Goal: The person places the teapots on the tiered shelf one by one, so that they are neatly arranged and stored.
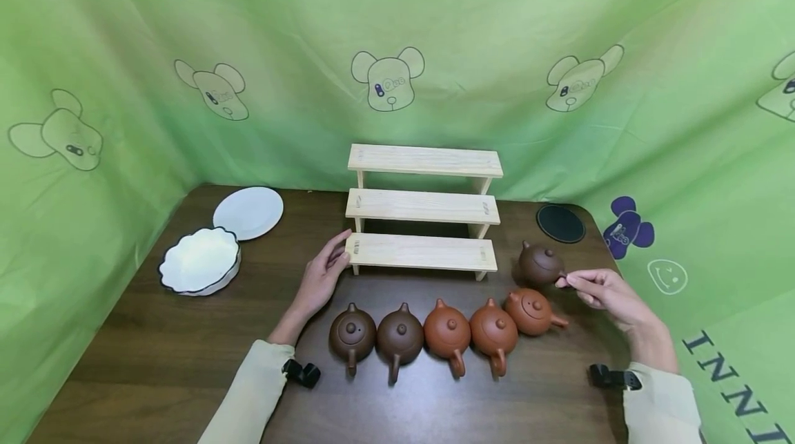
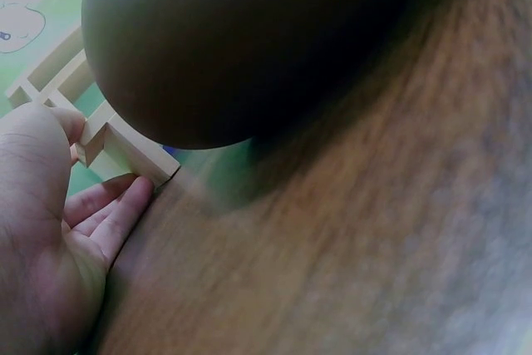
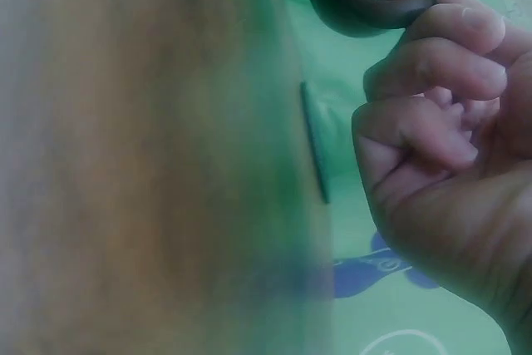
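Note:
My left hand (image 1: pixel 326 275) grips the left end of the lowest step of a three-tiered pale wooden stand (image 1: pixel 422 251). In the left wrist view its thumb and fingers lie around the end of the step. My right hand (image 1: pixel 611 295) pinches the handle of a dark brown teapot (image 1: pixel 540 263), to the right of the stand, with the spout pointing up and left. The other fingers curl in below the handle in the right wrist view. Just in front of that teapot is a reddish clay teapot (image 1: pixel 529 311), its handle toward the right.
Before the stand, two dark brown teapots (image 1: pixel 400 337) and two reddish teapots (image 1: pixel 447 329) form a row, handles toward me. A black round coaster (image 1: pixel 561 223) lies at the back right. At left are a scalloped white dish (image 1: pixel 200 261) and a white plate (image 1: pixel 248 213). Green cloth (image 1: pixel 397 16) hangs behind.

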`<state>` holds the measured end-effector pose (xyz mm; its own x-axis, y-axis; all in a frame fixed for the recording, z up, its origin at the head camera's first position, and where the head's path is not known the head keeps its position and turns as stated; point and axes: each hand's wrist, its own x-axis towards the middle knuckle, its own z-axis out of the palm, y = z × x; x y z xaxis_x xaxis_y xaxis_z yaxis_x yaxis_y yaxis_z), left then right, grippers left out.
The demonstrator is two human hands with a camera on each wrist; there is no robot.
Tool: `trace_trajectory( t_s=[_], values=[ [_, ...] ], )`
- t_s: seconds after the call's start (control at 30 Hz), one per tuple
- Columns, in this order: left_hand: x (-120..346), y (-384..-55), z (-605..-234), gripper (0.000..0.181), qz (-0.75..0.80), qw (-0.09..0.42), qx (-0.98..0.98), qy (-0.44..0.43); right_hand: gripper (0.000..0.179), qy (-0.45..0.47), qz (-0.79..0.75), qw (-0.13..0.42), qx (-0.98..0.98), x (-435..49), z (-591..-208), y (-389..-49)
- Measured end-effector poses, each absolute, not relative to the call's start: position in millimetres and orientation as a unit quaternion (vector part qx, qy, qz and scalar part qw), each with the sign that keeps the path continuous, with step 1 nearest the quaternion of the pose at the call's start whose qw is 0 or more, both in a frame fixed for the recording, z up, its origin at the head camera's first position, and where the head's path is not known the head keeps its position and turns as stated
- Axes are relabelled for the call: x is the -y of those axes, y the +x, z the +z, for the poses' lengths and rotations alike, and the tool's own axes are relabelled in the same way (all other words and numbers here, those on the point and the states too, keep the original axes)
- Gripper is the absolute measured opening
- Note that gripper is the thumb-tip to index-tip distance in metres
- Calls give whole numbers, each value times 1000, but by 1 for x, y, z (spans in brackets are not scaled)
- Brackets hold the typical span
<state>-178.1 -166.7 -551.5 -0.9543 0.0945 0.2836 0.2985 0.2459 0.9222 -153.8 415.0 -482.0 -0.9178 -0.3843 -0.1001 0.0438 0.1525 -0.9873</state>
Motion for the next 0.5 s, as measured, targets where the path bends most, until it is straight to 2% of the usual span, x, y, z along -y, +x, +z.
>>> trace_trajectory(
  t_s=[0.33, 0.5],
  values=[
    [163, -174, -545, 50, -591, 73, 795, -118, 47, -134, -679, 133, -710, -387, -442, -142],
    [161, -172, -536, 50, -584, 61, 803, -100, 46, -133, -699, 136, -690, -365, -422, -135]
  ],
)
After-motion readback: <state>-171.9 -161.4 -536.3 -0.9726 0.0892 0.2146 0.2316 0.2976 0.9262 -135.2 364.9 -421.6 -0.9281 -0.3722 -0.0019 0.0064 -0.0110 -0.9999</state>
